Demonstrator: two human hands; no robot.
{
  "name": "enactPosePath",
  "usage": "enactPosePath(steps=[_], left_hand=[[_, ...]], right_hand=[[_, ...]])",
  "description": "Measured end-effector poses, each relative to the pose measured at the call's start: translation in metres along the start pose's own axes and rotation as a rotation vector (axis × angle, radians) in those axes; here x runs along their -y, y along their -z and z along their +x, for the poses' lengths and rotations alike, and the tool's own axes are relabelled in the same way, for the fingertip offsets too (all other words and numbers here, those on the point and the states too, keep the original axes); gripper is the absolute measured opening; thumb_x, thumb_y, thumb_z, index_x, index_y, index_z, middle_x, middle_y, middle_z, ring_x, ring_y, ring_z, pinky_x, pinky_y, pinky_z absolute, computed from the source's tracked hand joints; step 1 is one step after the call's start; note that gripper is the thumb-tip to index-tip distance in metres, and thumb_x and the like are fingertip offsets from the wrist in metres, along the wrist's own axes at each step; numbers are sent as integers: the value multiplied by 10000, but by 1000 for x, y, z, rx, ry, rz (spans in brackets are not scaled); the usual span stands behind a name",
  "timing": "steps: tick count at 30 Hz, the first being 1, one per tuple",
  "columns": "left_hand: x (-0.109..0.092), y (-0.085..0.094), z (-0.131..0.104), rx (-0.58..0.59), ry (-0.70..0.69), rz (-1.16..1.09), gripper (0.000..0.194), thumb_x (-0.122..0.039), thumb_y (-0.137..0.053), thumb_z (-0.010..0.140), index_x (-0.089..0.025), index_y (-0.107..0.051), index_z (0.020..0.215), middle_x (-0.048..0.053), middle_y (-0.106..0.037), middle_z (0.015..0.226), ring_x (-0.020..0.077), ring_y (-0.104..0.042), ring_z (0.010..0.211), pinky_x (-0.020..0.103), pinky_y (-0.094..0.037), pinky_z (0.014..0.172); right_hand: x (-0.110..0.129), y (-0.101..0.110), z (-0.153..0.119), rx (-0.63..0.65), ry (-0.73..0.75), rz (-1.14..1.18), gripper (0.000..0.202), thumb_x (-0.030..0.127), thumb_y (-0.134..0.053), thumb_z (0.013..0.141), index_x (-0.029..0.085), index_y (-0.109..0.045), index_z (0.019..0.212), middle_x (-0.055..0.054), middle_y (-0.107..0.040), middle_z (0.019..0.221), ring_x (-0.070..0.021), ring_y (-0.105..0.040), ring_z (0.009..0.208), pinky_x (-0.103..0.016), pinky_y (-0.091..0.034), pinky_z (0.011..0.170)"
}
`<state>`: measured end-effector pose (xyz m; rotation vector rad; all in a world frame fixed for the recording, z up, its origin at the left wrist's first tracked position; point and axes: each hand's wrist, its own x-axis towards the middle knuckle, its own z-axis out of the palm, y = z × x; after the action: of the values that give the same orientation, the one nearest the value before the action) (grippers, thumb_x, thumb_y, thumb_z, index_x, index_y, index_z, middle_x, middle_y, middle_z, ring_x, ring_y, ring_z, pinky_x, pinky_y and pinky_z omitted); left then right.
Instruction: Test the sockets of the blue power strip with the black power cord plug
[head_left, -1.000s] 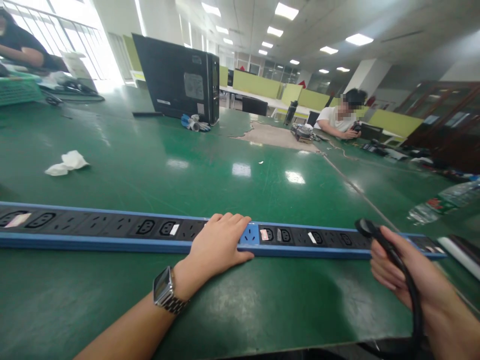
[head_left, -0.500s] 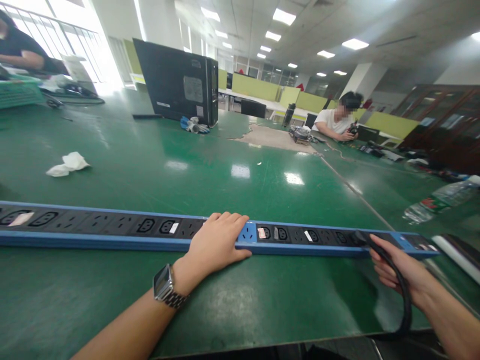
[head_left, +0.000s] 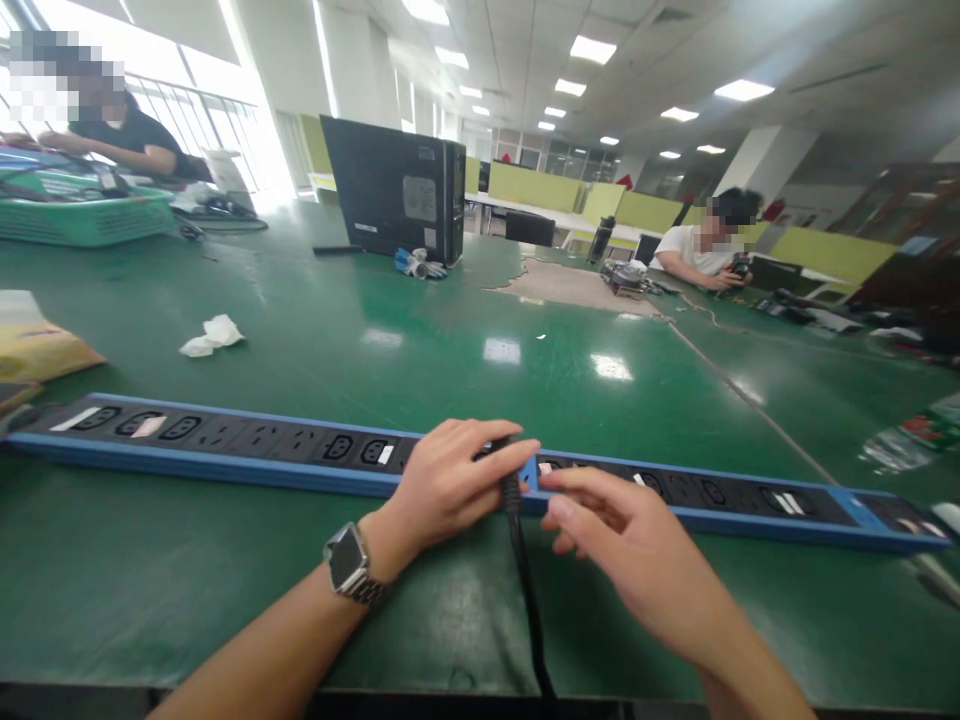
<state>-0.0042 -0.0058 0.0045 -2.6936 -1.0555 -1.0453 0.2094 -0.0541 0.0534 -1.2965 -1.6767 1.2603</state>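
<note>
A long blue and black power strip (head_left: 277, 468) with several sockets lies across the table in front of me. Over its middle, my left hand (head_left: 448, 478) has its fingers closed around the plug end of a black power cord (head_left: 531, 600), which hangs down over the table's near edge. The plug itself is mostly hidden by the fingers. Just right of it is my right hand (head_left: 634, 540), its fingers loosely curled and apart, with nothing seen in them. Its fingertips are close to the strip's blue socket section.
A black computer case (head_left: 390, 190) stands at the back with gloves (head_left: 420, 264) beside it. Crumpled tissue (head_left: 217, 335), a yellow packet (head_left: 45, 340) and a green basket (head_left: 97, 218) are on the left. A plastic bottle (head_left: 911, 437) lies at right. Two people sit across the table.
The cord's plug has come away from the strip's right end and moved left to the middle. My left hand now holds it; my right hand has let it go. The view has turned left.
</note>
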Motion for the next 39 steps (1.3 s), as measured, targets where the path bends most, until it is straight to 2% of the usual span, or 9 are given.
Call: enactPosePath(steps=[4,8,12,23,26,29,32,36,39], left_hand=[[29,33,-36,-272,254,62,422,-314,-511,948,-289,-481,1368,79,-600,1303,229,-603,1132,372,-492,972],[49,50,-78,-303,455,61,460,-351,-547,930,-269,-439,1369,52,-666,1186,215,-649,1044,349,-509,942],[53,49,-83,-130,438,-11,352,-430,-566,905,-248,-595,1206,57,-689,1133,236,-657,1020,361,-508,932],[55,49,-60,90,300,12,327,-393,-541,909,-251,-651,1183,67,-711,1137,246,-627,1067,405,-497,957],[55,50,-62,78,295,-19,313,-383,-558,900,-251,-658,1167,59,-714,1128,238,-636,1061,384,-502,952],[46,48,-57,-129,419,-58,330,-409,-606,878,-220,-652,1144,55,-723,1061,216,-676,939,335,-532,871],[29,38,-41,-266,492,-87,351,-413,-615,876,-205,-629,1159,60,-714,1057,203,-682,894,319,-537,832],[6,10,-9,-97,346,-190,290,-360,-621,870,-209,-665,1114,68,-720,1010,207,-667,938,328,-533,843],[-5,-10,12,-3,376,-165,274,-308,-635,850,-229,-680,1109,54,-728,971,208,-662,911,346,-529,825]], right_hand=[[-45,30,2,-447,100,-264,366,522,-565,865,199,-696,977,-89,-715,995,-234,-650,945,-376,-499,854],[-116,64,6,-831,297,-712,384,491,-537,870,158,-684,994,-155,-662,1176,-303,-560,1164,-492,-382,1043],[-144,68,8,-829,349,-871,402,466,-473,901,164,-670,1080,-149,-637,1255,-309,-528,1234,-505,-371,1043],[-145,65,8,-811,328,-935,399,454,-438,914,184,-667,1098,-122,-644,1263,-299,-538,1232,-482,-366,1022],[-144,65,8,-819,331,-934,394,450,-442,913,182,-669,1092,-121,-649,1257,-299,-542,1225,-478,-368,1020],[-144,64,8,-822,336,-934,392,447,-445,914,176,-670,1087,-121,-650,1254,-299,-545,1222,-474,-367,1022],[-143,64,9,-822,342,-934,383,440,-448,916,177,-670,1084,-121,-652,1250,-297,-547,1219,-471,-368,1018],[-143,63,9,-828,346,-916,379,439,-450,916,179,-668,1084,-124,-654,1245,-301,-548,1215,-476,-372,1009],[-143,63,9,-824,351,-903,383,442,-446,919,183,-667,1095,-127,-652,1246,-306,-546,1215,-486,-371,1004]])
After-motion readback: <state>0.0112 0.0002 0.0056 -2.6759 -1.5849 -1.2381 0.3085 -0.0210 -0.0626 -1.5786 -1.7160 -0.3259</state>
